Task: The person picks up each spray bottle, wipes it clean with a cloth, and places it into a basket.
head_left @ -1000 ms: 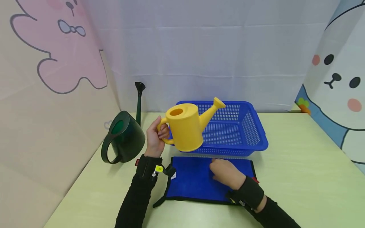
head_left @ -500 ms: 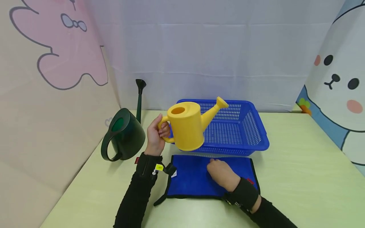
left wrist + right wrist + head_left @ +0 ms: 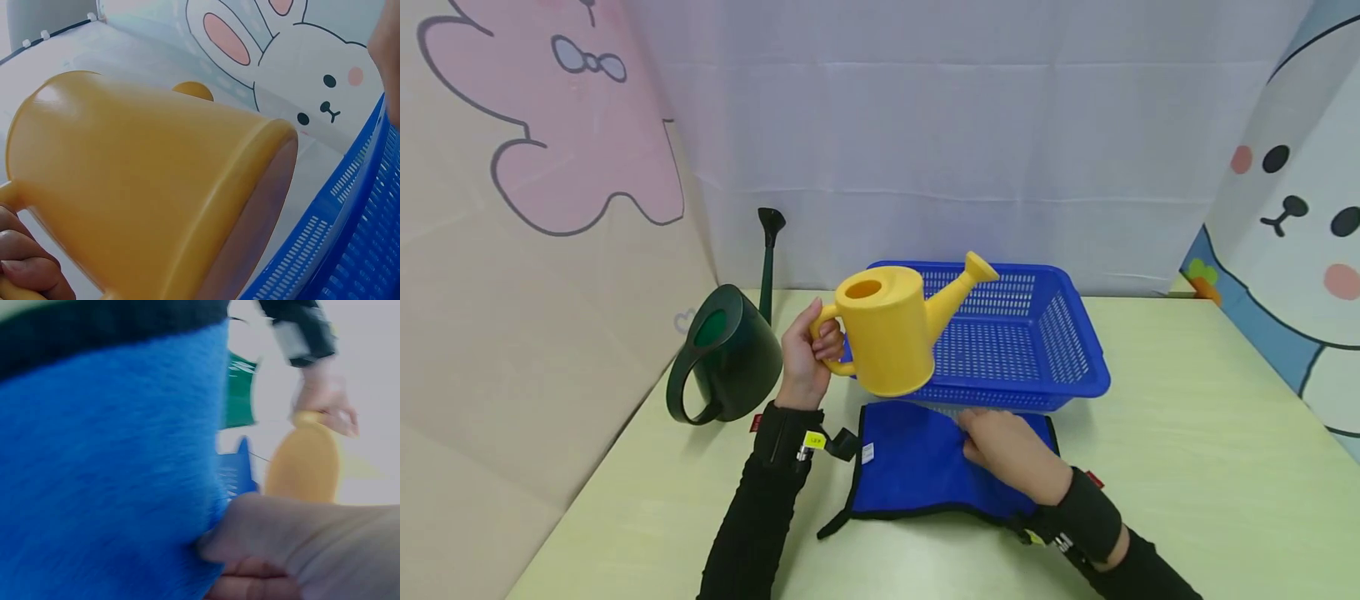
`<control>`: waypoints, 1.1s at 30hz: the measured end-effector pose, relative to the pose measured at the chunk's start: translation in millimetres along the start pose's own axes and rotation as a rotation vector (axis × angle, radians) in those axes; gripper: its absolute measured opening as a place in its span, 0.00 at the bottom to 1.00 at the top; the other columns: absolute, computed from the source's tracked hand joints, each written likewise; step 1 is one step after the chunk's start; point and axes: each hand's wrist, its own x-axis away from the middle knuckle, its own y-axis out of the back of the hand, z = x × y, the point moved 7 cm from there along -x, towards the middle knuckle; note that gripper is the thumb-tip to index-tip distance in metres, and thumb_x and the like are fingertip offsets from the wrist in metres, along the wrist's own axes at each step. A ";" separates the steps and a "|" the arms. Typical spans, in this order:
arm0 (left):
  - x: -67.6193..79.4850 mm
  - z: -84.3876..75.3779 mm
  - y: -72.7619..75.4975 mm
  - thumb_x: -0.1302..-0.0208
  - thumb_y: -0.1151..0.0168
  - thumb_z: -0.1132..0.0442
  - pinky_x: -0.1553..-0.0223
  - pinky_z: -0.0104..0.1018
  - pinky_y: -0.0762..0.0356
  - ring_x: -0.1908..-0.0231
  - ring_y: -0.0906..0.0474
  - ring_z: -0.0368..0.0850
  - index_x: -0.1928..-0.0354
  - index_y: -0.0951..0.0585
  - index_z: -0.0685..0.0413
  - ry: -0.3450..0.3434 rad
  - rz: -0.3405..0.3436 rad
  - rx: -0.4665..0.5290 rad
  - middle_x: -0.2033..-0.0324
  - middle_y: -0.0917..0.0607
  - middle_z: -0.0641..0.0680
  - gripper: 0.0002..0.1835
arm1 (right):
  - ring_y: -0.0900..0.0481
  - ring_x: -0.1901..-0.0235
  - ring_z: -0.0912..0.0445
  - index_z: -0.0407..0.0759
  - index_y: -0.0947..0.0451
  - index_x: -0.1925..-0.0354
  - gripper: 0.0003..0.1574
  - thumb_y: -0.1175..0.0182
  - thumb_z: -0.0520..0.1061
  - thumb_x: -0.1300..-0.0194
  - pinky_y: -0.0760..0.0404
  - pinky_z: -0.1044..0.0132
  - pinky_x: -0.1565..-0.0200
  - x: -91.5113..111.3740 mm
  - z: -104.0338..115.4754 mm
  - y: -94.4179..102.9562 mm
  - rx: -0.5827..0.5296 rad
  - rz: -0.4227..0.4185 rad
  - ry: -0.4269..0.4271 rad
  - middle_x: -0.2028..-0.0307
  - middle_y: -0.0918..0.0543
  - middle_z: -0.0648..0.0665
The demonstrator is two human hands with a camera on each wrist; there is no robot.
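Observation:
A yellow watering can (image 3: 891,337) is held up by its handle in my left hand (image 3: 808,354), its spout pointing right over the blue basket. Its round base faces the left wrist camera. My right hand (image 3: 1011,450) pinches a blue cloth (image 3: 917,458) with black edging near its far edge. In the right wrist view the cloth (image 3: 106,456) hangs large in front, gathered between thumb and fingers. Part of the cloth lies hidden under the right hand and wrist.
Behind the cloth stands a blue perforated basket (image 3: 1078,387). To the left of my left hand is a dark green watering can (image 3: 745,367) with a long upright spout. A pale green table (image 3: 1210,467) carries everything, with printed curtains at the back and sides.
My right hand has moved slightly right and taken a pinch of the cloth, which is now lifted and rumpled along its edges. The left hand with the yellow watering can stays nearly still.

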 end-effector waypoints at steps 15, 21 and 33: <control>-9.6 7.1 5.0 0.28 0.65 0.55 0.84 0.25 0.49 0.90 0.45 0.36 0.87 0.38 0.48 0.054 0.042 0.016 0.92 0.39 0.41 0.24 | 0.21 0.64 0.53 0.36 0.31 0.60 0.07 0.49 0.35 0.38 0.18 0.64 0.65 12.9 -12.8 70.5 -0.476 -0.328 -0.190 0.64 0.21 0.41; -15.5 9.8 -6.1 0.28 0.64 0.54 0.85 0.25 0.51 0.91 0.47 0.34 0.87 0.40 0.48 0.053 0.102 0.055 0.92 0.40 0.40 0.24 | 0.32 0.68 0.68 0.35 0.33 0.53 0.13 0.54 0.43 0.32 0.32 0.81 0.67 15.5 -27.0 98.9 -0.564 -0.553 -0.474 0.60 0.23 0.37; -18.3 32.3 -23.8 0.29 0.60 0.50 0.88 0.25 0.52 0.93 0.48 0.33 0.87 0.42 0.48 0.169 0.094 -0.045 0.94 0.42 0.40 0.26 | 0.23 0.65 0.66 0.34 0.36 0.55 0.12 0.53 0.41 0.33 0.23 0.81 0.69 -3.5 -24.5 82.3 -0.804 -0.922 -0.543 0.59 0.25 0.42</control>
